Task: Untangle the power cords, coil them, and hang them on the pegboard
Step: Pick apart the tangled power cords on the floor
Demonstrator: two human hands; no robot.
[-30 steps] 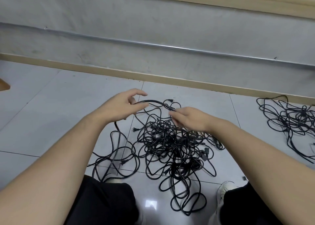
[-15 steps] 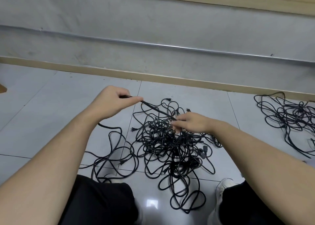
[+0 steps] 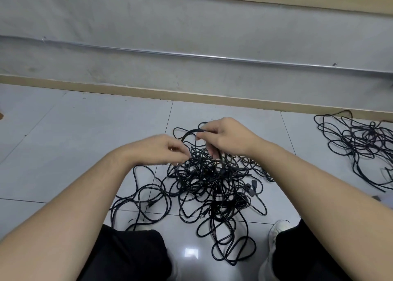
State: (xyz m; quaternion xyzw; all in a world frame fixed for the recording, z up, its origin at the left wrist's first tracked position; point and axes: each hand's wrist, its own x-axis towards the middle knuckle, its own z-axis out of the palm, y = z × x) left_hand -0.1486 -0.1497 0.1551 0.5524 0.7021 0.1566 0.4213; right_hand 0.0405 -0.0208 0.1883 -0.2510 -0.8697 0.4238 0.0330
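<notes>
The tangled heap of black power cords (image 3: 212, 182) lies on the pale tiled floor (image 3: 74, 136) between the person's knees, loops spilling toward the white shoe (image 3: 278, 227). The right hand (image 3: 225, 138) has come up since half a second ago and now pinches an arched strand (image 3: 189, 132) lifted above the heap's far edge. The left hand (image 3: 161, 151), which was holding that cord out to the left, has swung in low beside it, fingers curled at the pile's top; blur hides whether it grips a cord. A second tangle (image 3: 361, 144) lies well apart by the baseboard (image 3: 127, 90).
</notes>
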